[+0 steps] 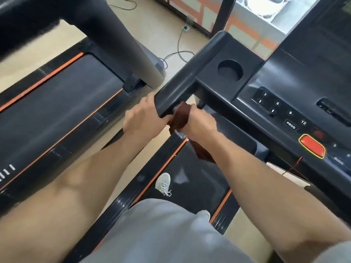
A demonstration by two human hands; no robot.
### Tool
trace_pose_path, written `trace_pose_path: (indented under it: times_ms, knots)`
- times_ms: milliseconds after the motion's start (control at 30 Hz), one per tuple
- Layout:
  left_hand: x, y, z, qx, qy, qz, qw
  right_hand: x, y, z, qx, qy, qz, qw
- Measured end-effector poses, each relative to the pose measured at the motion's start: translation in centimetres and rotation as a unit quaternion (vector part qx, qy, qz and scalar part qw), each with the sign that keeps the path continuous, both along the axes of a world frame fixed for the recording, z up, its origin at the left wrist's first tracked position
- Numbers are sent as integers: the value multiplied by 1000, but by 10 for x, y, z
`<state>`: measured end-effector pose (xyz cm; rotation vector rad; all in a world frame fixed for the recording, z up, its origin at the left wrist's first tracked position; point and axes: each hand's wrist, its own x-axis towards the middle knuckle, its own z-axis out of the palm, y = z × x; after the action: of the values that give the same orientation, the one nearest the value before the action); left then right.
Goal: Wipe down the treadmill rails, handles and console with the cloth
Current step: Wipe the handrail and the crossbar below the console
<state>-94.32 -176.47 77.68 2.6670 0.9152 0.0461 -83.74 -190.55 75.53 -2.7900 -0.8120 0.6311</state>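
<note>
The brown cloth (pixel 180 120) is bunched at the end of the black handle (pixel 176 92). My right hand (pixel 199 126) curls its fingers around it to rub there. My left hand (pixel 142 118) grips the handle end, I think to steady me.

Console (pixel 247 88) walls the handle (pixel 176 92); open floor (pixel 171 40) left

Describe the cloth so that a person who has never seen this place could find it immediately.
Start at the black treadmill console with the red stop button, then follow its left handle down to the end. There the right hand grips the cloth against the handle's end, beside the left hand. It is the only soft, dark reddish-brown thing there; a tail hangs under the wrist.
</note>
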Motion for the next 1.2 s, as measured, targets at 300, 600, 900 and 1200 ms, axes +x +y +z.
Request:
trace_pose_path:
  times_ms: [300, 600, 900, 1200]
  knots:
    - [4, -14, -4, -14, -140, -95, 986, -11, -47, 15, -37, -12, 19, 999]
    - [63, -108, -18, 33, 10, -318, 948, -35, -186, 25, -133, 9, -37, 990]
    - [107, -135, 4, -98, 336, -369, 861, -78, -266, 56, -130, -159, -302, 931]
    - [59, -157, -13, -145, 8, -340, 929, -98, -245, 23, 33, -221, -276, 935]
